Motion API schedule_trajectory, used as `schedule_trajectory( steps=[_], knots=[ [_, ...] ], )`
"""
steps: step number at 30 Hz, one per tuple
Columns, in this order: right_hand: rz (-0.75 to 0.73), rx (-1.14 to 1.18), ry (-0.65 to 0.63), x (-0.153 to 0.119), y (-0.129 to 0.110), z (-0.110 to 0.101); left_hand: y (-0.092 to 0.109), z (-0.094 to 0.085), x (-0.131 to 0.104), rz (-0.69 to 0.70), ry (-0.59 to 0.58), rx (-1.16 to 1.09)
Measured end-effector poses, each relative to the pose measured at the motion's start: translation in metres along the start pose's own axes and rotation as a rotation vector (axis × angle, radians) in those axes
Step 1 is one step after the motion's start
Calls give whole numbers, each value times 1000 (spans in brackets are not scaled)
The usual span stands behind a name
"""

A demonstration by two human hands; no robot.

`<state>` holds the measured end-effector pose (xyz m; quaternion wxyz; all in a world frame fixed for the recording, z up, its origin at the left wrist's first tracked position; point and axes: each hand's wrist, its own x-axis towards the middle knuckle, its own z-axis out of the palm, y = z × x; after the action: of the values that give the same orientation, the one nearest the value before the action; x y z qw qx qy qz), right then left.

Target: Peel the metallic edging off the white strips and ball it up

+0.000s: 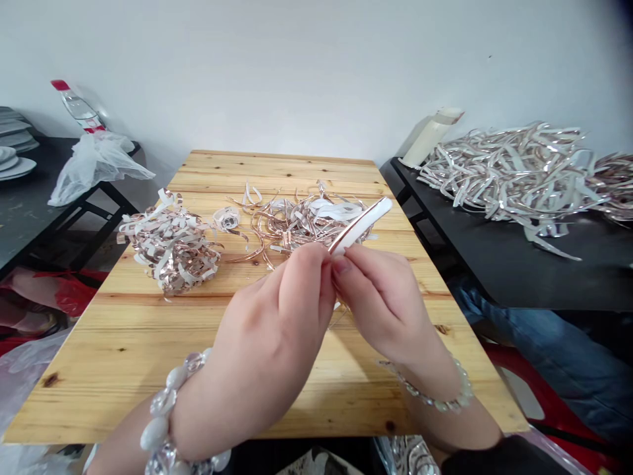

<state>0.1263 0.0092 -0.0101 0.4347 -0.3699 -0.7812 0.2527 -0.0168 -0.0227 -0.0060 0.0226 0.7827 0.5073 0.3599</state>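
Observation:
My left hand and my right hand meet above the wooden table, fingertips pinched together. Between them they hold a white strip with a shiny rose-gold edge, which points up and to the right. My fingers hide its lower end. Behind my hands lies a loose heap of white and rose-gold strips. Left of that sit a small white roll and a pile of curled, shiny shreds.
On the dark right-hand table lie a large heap of silvery strips and a cream roll. The dark left-hand table bears a red-capped bottle, a clear plastic bag and stacked white discs.

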Motion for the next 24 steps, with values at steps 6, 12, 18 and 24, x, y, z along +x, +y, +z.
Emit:
schedule_trajectory(
  steps=[6, 12, 18, 24],
  knots=[
    [-47, -50, -17, 1, 0, 0, 1, 2, -7, -18, 19, 51],
    [-43, -95, -38, 2, -2, 0, -2, 3, -6, 36, 7, 142],
    [-21, -77, -35, 2, -1, 1, -3, 3, -2, 49, 4, 162],
    [-3, -27, -57, 2, -1, 0, -1, 3, 0, 44, 49, 102]
  ],
)
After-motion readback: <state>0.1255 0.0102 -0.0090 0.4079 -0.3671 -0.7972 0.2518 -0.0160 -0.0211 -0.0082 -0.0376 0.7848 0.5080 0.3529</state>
